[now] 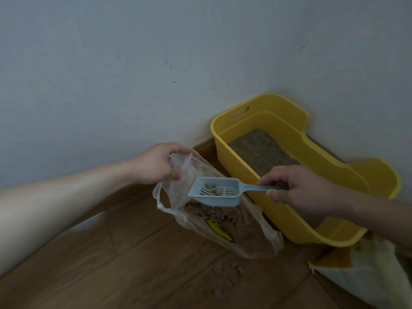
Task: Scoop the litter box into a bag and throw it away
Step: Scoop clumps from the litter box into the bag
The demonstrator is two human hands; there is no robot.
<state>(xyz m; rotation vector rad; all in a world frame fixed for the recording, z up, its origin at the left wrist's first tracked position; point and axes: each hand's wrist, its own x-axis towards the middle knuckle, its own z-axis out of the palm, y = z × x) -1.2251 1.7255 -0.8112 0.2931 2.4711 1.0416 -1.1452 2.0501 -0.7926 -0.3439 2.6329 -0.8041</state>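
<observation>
Left hand (159,163) pinched the plastic bag (223,219) rim open, right hand (298,190) gripped the blue litter scoop (217,192) over the bag's mouth, yellow litter box (296,206) sat in the wall corner, clumps (227,277) lay on the wood floor (133,264).

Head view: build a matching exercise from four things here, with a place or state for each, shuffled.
1 scoop
2 plastic bag
3 litter box
4 loose clumps

A scattered on the wooden floor
B gripped by the left hand
C in the wall corner
D handle held by the right hand

Pairs: 1-D, 2-B, 3-C, 4-A
</observation>
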